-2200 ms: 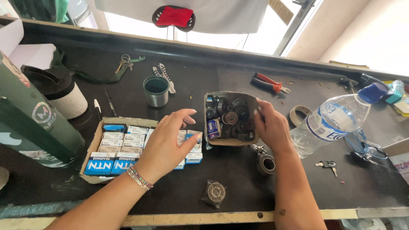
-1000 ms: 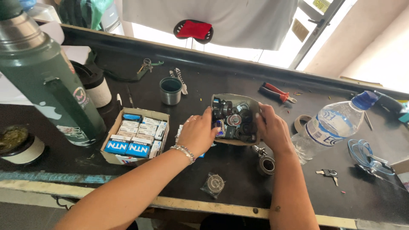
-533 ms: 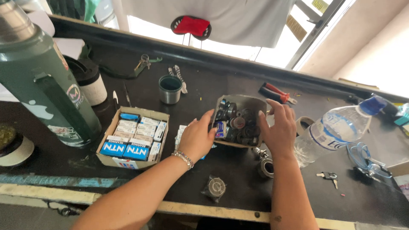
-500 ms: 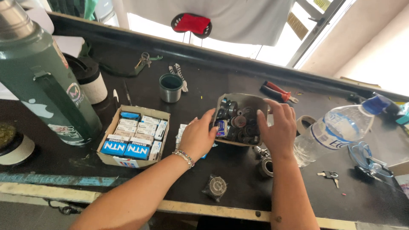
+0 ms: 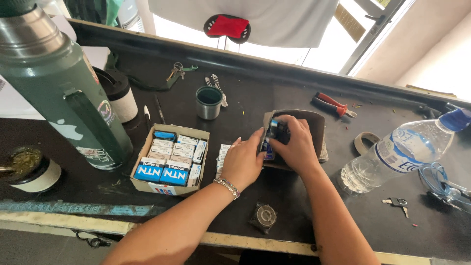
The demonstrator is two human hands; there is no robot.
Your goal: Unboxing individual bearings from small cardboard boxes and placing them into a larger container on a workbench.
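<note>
Left hand (image 5: 244,164) steadies the near edge of the tilted grey tray (image 5: 314,128) on the table (image 5: 274,103), fingers curled on its rim, while right hand (image 5: 292,143) pinches a small dark round part (image 5: 275,129) above it, beside the cardboard box (image 5: 169,158).

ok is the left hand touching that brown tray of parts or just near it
Touching. The head view shows the left hand with its fingers pressed against the near left edge of the brown tray, no gap between them.
</note>
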